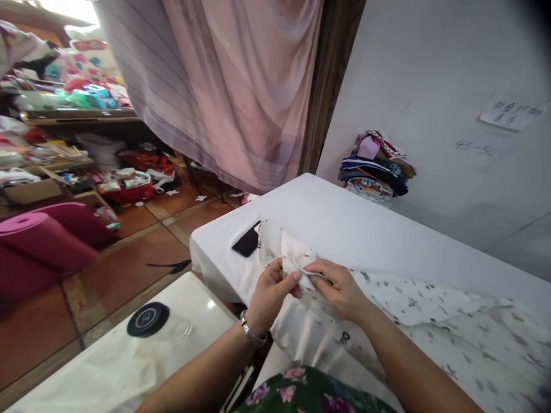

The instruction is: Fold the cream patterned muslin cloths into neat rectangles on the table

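A white cloth with a small scattered print [413, 301] trails across the white-covered surface from the right and up into my hands. My left hand [275, 284], with a metal band at the wrist, pinches the cloth's gathered edge between thumb and fingers. Close beside it, my right hand [338, 287] grips the same edge, thumb and fingers closed on a narrow fold. A loose end of the cloth hangs past my hands toward a black phone [247, 240], partly covering it. What lies under my fingers is hidden.
A lower cream table [107, 367] at left bears a black round lid [148, 319]. Folded clothes [376, 166] are stacked against the wall. A pink curtain [241, 86] hangs behind. Rolled pink mats [47, 241] and a red basket [129, 186] stand on the tiled floor.
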The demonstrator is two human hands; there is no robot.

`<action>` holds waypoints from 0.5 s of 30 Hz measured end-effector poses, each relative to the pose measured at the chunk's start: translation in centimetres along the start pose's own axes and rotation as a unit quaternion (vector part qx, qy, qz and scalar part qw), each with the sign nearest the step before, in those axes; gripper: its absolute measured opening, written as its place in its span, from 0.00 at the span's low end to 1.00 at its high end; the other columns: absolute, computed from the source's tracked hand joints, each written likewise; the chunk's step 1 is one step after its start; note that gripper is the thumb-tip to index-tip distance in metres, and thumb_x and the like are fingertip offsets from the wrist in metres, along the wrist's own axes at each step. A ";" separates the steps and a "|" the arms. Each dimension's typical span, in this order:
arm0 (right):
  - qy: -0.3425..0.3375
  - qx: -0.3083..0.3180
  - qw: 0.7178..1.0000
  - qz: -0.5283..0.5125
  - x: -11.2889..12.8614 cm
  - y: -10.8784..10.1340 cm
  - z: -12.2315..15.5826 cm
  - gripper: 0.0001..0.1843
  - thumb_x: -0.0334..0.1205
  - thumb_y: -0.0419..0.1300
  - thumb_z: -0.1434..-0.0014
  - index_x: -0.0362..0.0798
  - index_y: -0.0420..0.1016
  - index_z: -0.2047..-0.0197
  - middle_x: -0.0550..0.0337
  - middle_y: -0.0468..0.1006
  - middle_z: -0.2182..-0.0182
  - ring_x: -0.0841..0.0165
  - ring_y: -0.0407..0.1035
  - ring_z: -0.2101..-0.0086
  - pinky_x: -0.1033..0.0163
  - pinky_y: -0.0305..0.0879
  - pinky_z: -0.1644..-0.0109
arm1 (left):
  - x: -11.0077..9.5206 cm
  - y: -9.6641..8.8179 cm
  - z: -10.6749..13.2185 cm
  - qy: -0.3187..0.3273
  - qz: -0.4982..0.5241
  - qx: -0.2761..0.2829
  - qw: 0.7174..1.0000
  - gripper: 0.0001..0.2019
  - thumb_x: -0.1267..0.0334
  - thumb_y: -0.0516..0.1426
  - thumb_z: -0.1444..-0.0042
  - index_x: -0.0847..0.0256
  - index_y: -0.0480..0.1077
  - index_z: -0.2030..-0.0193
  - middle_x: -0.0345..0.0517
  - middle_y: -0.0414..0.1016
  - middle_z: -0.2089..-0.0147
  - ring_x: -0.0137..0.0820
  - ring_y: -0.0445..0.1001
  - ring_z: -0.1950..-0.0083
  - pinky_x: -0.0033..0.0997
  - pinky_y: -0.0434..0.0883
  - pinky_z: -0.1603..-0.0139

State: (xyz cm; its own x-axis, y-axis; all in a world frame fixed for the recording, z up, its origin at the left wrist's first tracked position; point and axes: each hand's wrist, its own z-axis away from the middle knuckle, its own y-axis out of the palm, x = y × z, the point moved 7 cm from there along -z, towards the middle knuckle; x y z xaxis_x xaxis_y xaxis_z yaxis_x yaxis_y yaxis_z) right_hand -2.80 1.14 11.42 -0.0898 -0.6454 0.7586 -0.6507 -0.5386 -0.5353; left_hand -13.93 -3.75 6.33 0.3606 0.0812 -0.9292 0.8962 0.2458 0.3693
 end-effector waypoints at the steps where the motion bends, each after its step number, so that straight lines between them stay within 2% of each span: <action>1: 0.030 -0.022 0.999 -0.009 -0.7 0.2 0.3 0.11 0.35 0.50 0.41 0.49 0.72 0.59 0.59 0.74 0.67 0.70 0.67 0.67 0.65 0.64 0.63 | 0.2 -0.1 0.0 -0.006 0.006 -0.007 1.000 0.13 0.58 0.60 0.52 0.62 0.63 0.65 0.34 0.68 0.81 0.23 0.66 0.80 0.23 0.64 0.75; 3: 0.075 -0.068 0.995 -0.015 -1.9 0.2 0.7 0.09 0.36 0.51 0.42 0.49 0.71 0.60 0.61 0.73 0.70 0.71 0.66 0.70 0.67 0.63 0.66 | 0.5 -0.4 0.1 -0.016 0.005 -0.018 1.000 0.14 0.58 0.60 0.52 0.61 0.60 0.65 0.34 0.68 0.82 0.23 0.66 0.81 0.23 0.65 0.77; 6: 0.086 -0.118 0.989 -0.004 -2.4 0.0 1.0 0.08 0.37 0.52 0.42 0.49 0.70 0.60 0.62 0.72 0.70 0.71 0.65 0.71 0.67 0.62 0.67 | 0.8 -0.6 0.1 -0.015 -0.011 -0.030 0.999 0.16 0.58 0.61 0.53 0.60 0.56 0.66 0.32 0.68 0.83 0.24 0.67 0.83 0.22 0.65 0.79; 8: 0.065 -0.114 0.991 0.005 -2.0 0.3 0.9 0.09 0.36 0.51 0.41 0.49 0.69 0.59 0.61 0.73 0.68 0.70 0.66 0.69 0.67 0.63 0.65 | 1.0 -0.6 0.1 -0.014 -0.016 -0.029 0.999 0.18 0.57 0.61 0.53 0.59 0.54 0.66 0.31 0.67 0.83 0.25 0.68 0.83 0.22 0.66 0.80; 11: 0.002 -0.070 0.997 0.025 -0.9 1.2 0.7 0.10 0.33 0.49 0.41 0.49 0.68 0.58 0.58 0.73 0.63 0.69 0.67 0.63 0.64 0.64 0.59 | 0.9 -0.3 0.2 -0.013 -0.015 -0.014 1.000 0.18 0.55 0.59 0.51 0.59 0.54 0.62 0.33 0.69 0.83 0.28 0.71 0.82 0.25 0.68 0.79; 15: -0.048 -0.053 0.996 0.049 -0.5 1.6 0.9 0.12 0.29 0.47 0.41 0.50 0.67 0.57 0.56 0.72 0.59 0.68 0.67 0.58 0.62 0.63 0.54 | 0.3 -0.3 0.4 -0.017 -0.020 -0.009 1.000 0.25 0.57 0.57 0.49 0.61 0.52 0.48 0.35 0.71 0.81 0.32 0.73 0.80 0.30 0.71 0.75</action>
State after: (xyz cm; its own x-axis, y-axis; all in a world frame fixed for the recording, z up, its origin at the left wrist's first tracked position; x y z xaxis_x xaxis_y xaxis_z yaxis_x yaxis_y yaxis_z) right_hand -3.07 0.14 9.82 -0.0865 -0.7436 0.6630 -0.7195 -0.4137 -0.5579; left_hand -13.98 -4.13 5.92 0.3334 0.0382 -0.9420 0.9052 0.2663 0.3312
